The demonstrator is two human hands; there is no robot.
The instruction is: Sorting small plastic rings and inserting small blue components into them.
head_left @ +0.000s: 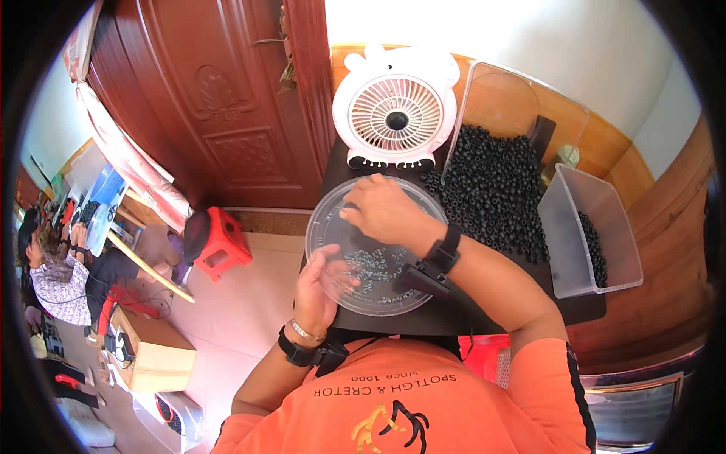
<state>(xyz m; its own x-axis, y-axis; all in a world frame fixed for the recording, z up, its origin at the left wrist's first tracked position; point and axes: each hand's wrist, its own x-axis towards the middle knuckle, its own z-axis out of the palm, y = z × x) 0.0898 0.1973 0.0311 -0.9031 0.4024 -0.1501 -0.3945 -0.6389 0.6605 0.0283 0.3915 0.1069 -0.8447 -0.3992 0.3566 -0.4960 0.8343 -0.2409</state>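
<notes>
A clear round plastic lid (423, 198) lies on the dark table in front of me. Small pale pieces (372, 266) are scattered on its nearer half. My left hand (321, 284) grips the lid's left rim, with some fingers showing through the clear plastic. Over the far part of the lid is my right hand (389, 213), its fingers curled downward. A small dark band shows at one of those fingers. Whatever the right fingertips hold is hidden. Each wrist wears a black strap with a dark device.
A pig-shaped white fan (397, 110) stands behind the lid. To the right lies a heap of small black rings (484, 189), beside a translucent bin (578, 253) holding more. A red stool (223, 246) stands left of the table (514, 303). Another person (64, 284) sits at far left near a cardboard box (155, 352).
</notes>
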